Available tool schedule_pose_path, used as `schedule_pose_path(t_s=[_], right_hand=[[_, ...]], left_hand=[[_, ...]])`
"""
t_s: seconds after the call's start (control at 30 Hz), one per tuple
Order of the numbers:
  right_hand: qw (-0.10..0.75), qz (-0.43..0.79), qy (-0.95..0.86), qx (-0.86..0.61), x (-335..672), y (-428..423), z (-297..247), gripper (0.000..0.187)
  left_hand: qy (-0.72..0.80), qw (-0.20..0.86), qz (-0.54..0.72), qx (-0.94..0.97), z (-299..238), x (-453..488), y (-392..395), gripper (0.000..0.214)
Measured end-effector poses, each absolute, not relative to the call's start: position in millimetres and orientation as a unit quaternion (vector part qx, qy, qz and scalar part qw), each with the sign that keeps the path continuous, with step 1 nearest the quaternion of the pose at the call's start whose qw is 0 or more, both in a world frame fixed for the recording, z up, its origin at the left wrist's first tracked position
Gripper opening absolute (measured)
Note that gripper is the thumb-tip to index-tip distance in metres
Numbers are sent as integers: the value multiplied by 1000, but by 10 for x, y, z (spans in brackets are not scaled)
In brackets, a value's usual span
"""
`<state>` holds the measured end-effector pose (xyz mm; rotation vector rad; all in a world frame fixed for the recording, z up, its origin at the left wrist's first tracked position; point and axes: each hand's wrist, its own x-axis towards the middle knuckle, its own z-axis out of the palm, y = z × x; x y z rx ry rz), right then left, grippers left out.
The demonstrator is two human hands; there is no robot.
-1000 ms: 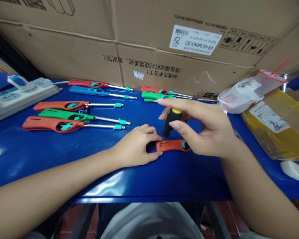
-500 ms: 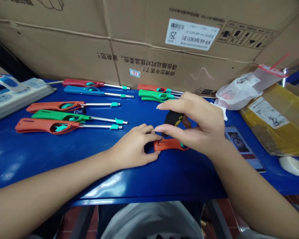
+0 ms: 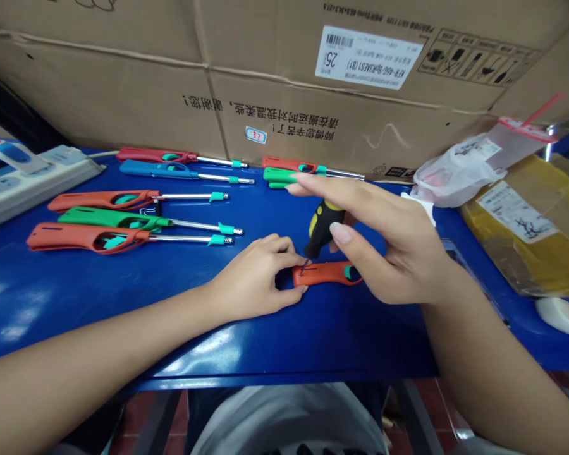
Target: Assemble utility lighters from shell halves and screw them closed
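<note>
An orange lighter [image 3: 325, 273] lies on the blue table near its front, its far end hidden behind my right hand. My left hand [image 3: 260, 278] grips the lighter's left end between thumb and fingers. A black and yellow screwdriver [image 3: 323, 229] stands tilted over that end, its thin shaft meeting the orange handle. My right hand [image 3: 384, 234] holds the screwdriver by its handle, thumb in front and index finger stretched out; the other fingers are mostly hidden. Several long-necked lighters lie to the left, among them a green lighter [image 3: 99, 218] and an orange lighter [image 3: 71, 237].
A large cardboard box [image 3: 275, 76] walls off the back. A power strip [image 3: 42, 180] sits at the left. On the right are a plastic bag [image 3: 448, 174] with a cup, a yellow-taped parcel [image 3: 526, 227], a white object [image 3: 563, 316] and a partly hidden phone [image 3: 450, 249].
My right hand has turned about the screwdriver, its index finger straighter and its thumb shifted right, so more of the handle shows. My left hand stays on the lighter.
</note>
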<state>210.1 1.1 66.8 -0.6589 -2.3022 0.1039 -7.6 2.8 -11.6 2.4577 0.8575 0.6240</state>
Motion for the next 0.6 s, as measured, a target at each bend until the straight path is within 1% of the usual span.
schedule_pose_path(t_s=[0.07, 0.13, 0.2, 0.27, 0.37, 0.43, 0.5, 0.6], right_hand=[[350, 64, -897, -263, 2104, -12, 693, 43], [367, 55, -890, -266, 2093, -18, 708, 38], [392, 18, -882, -259, 2080, -8, 714, 31], [393, -7, -885, -249, 2090, 4, 721, 27], [355, 13, -900, -254, 2148, 9, 734, 33], [347, 43, -900, -262, 2181, 12, 729, 40], [364, 50, -891, -268, 2181, 25, 705, 39], [402, 16, -877, -262, 2138, 55, 664, 30]], left_hand=[[312, 226, 232, 893, -119, -82, 27, 29], [313, 225, 230, 894, -120, -84, 26, 28], [314, 226, 223, 895, -121, -82, 26, 27], [311, 227, 221, 896, -121, -77, 27, 28], [312, 221, 230, 895, -122, -71, 28, 28], [315, 218, 230, 895, -123, -70, 29, 28], [316, 219, 232, 894, -129, -71, 31, 27], [311, 226, 234, 893, -143, -75, 35, 27]])
